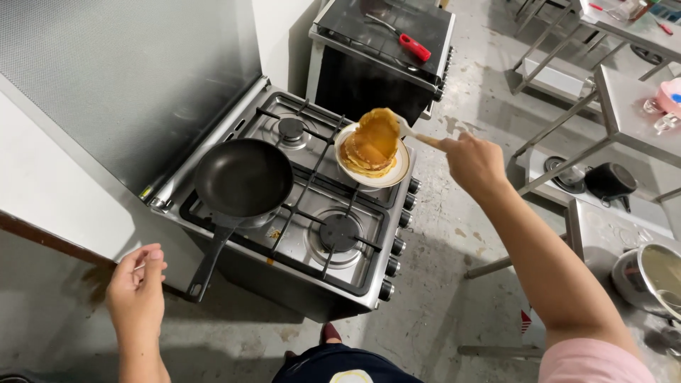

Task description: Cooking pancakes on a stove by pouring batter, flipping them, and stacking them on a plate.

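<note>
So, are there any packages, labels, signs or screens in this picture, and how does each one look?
Sticker: small, yellow and green, on the stove's back left corner.
Sign: small, red and white, low on the floor by a table leg, partly hidden.
No packages or screens visible.

Stood on a stained concrete floor [440, 298]: a four-burner gas stove [298, 234]. Carried on its black grates [312, 186], a black frying pan [243, 177] over the near-left burner and a cream plate [397, 174] of stacked pancakes [365, 156] at the far right. Possibly crumbs beside the pan, too small to tell.
</note>
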